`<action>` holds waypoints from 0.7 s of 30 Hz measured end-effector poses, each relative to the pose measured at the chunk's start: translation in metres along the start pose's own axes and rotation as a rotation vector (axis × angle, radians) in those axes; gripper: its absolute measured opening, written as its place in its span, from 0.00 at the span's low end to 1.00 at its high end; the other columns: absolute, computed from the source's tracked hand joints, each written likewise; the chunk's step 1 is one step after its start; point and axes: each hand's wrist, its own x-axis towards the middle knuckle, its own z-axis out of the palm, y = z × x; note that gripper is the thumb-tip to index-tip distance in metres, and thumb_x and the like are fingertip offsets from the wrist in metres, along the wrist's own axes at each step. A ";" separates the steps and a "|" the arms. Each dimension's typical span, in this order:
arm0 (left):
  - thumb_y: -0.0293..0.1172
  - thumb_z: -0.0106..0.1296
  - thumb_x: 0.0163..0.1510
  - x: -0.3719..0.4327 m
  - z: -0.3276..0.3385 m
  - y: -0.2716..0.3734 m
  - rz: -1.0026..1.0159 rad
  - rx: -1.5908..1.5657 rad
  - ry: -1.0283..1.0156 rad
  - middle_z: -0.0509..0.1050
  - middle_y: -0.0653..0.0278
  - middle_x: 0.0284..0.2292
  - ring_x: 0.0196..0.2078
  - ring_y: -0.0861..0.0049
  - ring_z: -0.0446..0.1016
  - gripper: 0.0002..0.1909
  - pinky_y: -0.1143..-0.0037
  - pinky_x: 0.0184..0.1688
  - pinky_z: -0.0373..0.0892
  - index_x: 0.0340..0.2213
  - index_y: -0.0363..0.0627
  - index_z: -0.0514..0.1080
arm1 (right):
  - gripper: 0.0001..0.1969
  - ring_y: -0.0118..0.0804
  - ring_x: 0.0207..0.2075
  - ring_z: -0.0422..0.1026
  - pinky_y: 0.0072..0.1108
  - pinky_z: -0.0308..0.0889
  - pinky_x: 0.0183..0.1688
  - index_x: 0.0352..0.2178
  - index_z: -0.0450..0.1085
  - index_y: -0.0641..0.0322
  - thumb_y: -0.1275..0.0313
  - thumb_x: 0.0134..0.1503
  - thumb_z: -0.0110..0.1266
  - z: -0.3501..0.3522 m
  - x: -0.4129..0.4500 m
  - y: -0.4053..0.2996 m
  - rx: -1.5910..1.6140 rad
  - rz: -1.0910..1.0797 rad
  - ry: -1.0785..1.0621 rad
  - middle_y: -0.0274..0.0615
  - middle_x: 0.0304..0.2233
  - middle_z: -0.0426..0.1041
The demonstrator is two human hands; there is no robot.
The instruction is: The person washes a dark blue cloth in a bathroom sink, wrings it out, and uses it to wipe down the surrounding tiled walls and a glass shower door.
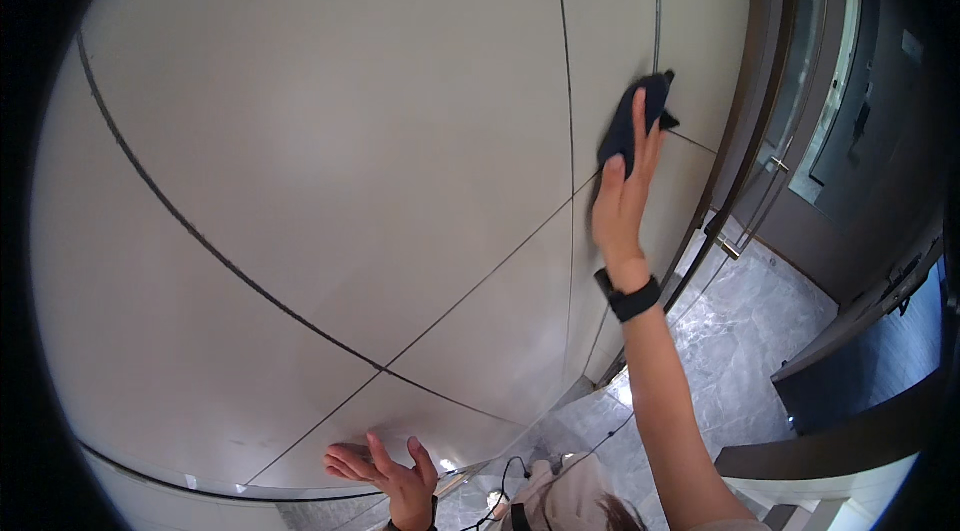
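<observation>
A dark navy cloth (624,127) lies pressed against the pale tiled wall (315,141), right beside the glass door's frame. Spread over it is my right hand (624,208), fingers extended upward and thumb along the cloth's lower left edge. The cloth covers part of a dark tile joint, and its far corners stick out past my fingers. Low in the view, my left hand (397,475) holds nothing. Its fingers are apart, close to the lower part of the wall; whether they touch it cannot be told.
A brown-framed glass door (765,126) with a metal handle (727,246) stands to the right. Beyond it is a grey marble-patterned floor (750,321). A thin black cable (510,467) hangs by my body. At the lower right is a dark panel with a brown edge (825,448).
</observation>
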 end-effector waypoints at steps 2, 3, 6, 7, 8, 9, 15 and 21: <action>0.37 0.43 0.55 0.002 0.000 -0.001 0.008 -0.010 0.002 0.36 0.39 0.60 0.64 0.45 0.31 0.33 0.47 0.59 0.30 0.58 0.39 0.47 | 0.30 0.60 0.62 0.43 0.43 0.32 0.62 0.60 0.50 0.57 0.57 0.58 0.37 0.007 -0.034 -0.015 -0.014 0.070 0.007 0.56 0.60 0.48; 0.38 0.42 0.55 0.002 -0.001 0.000 0.009 -0.030 0.006 0.37 0.39 0.60 0.64 0.45 0.33 0.32 0.47 0.59 0.32 0.58 0.39 0.47 | 0.30 0.60 0.62 0.43 0.44 0.31 0.62 0.59 0.50 0.58 0.56 0.58 0.37 0.007 -0.049 -0.027 -0.034 0.129 0.011 0.56 0.60 0.48; 0.37 0.40 0.55 -0.002 -0.012 -0.006 0.022 -0.239 0.015 0.47 0.40 0.58 0.62 0.46 0.41 0.30 0.49 0.59 0.38 0.57 0.41 0.49 | 0.31 0.61 0.62 0.41 0.48 0.29 0.61 0.58 0.53 0.61 0.57 0.55 0.39 0.009 -0.081 -0.076 -0.018 0.110 -0.048 0.59 0.60 0.46; 0.36 0.40 0.55 -0.003 -0.015 -0.012 0.051 -0.443 0.029 0.49 0.40 0.58 0.62 0.46 0.43 0.29 0.49 0.59 0.39 0.56 0.42 0.50 | 0.32 0.62 0.63 0.39 0.49 0.29 0.61 0.58 0.54 0.60 0.57 0.53 0.40 0.012 -0.090 -0.096 -0.006 0.087 -0.052 0.61 0.61 0.45; 0.35 0.39 0.54 -0.006 -0.018 -0.018 0.056 -0.585 0.058 0.54 0.42 0.56 0.60 0.47 0.47 0.26 0.50 0.59 0.40 0.54 0.44 0.52 | 0.32 0.63 0.63 0.39 0.51 0.28 0.60 0.57 0.56 0.59 0.55 0.52 0.40 0.017 -0.099 -0.118 0.017 0.059 -0.039 0.62 0.61 0.43; 0.35 0.39 0.54 -0.007 -0.020 -0.022 0.075 -0.595 0.055 0.54 0.42 0.56 0.60 0.47 0.47 0.26 0.50 0.59 0.40 0.54 0.44 0.52 | 0.32 0.64 0.63 0.39 0.53 0.28 0.59 0.57 0.57 0.56 0.52 0.52 0.39 0.019 -0.112 -0.137 0.005 0.029 -0.073 0.62 0.61 0.42; 0.38 0.41 0.55 -0.032 -0.037 -0.068 0.135 -0.780 0.170 0.57 0.45 0.53 0.60 0.46 0.48 0.23 0.49 0.59 0.42 0.51 0.44 0.55 | 0.29 0.59 0.63 0.43 0.63 0.35 0.54 0.55 0.59 0.29 0.46 0.50 0.44 0.035 -0.210 -0.290 0.094 -0.038 -0.269 0.52 0.62 0.47; 0.37 0.42 0.55 -0.035 -0.059 -0.088 0.095 -0.848 0.011 0.54 0.45 0.54 0.61 0.44 0.47 0.19 0.52 0.58 0.46 0.46 0.41 0.59 | 0.29 0.51 0.62 0.48 0.54 0.52 0.47 0.53 0.61 0.25 0.48 0.46 0.50 0.039 -0.252 -0.315 -0.061 -0.052 -0.254 0.43 0.60 0.52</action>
